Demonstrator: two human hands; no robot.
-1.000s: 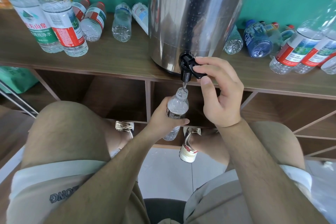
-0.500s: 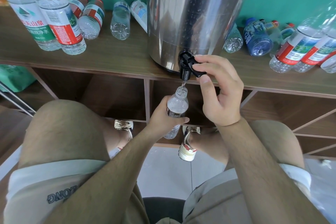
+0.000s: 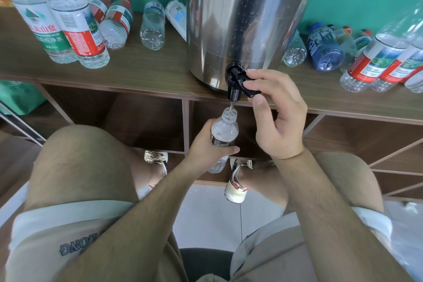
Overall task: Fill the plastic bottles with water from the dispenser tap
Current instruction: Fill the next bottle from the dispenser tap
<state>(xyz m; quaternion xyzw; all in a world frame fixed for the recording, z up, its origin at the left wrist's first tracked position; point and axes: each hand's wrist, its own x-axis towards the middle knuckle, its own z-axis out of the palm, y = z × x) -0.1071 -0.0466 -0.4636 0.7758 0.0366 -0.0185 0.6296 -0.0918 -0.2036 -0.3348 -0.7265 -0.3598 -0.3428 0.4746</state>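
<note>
Far left of your fingers: two tall bottles [image 3: 75,30] upright on the wooden shelf [image 3: 148,68], clear ribbed plastic with glossy red and green labels. Nearer in, several loose bottles [image 3: 152,27] lie on their sides, dimpled bases toward you.

Left hand [image 3: 206,144]: fingers and thumb wrapped round the dark label band of the small bottle [image 3: 224,130], thumb across the front. The bottle hangs uncapped below the shelf edge, its mouth just under the spout, leaning slightly. The wall looks thin and soft, so squeeze lightly; a hard grip would likely push water out of the neck.

Above your fingertips: the tap [image 3: 235,84], black plastic with a short spout, set in the base of the polished steel dispenser [image 3: 247,18], a cylinder beaded with droplets. A thin stream [image 3: 232,105] drops into the neck. Hold the mouth centred under it. The fill level is hard to read through the clear wall, so watch the shoulder and ease off early.

Right hand [image 3: 279,117]: index finger on top and thumb beneath pinch the tap's lever; the other fingers curl loosely.

Right of your fingers: a dark blue bottle [image 3: 325,50] on its side, then red-labelled bottles [image 3: 370,62] leaning.
</note>
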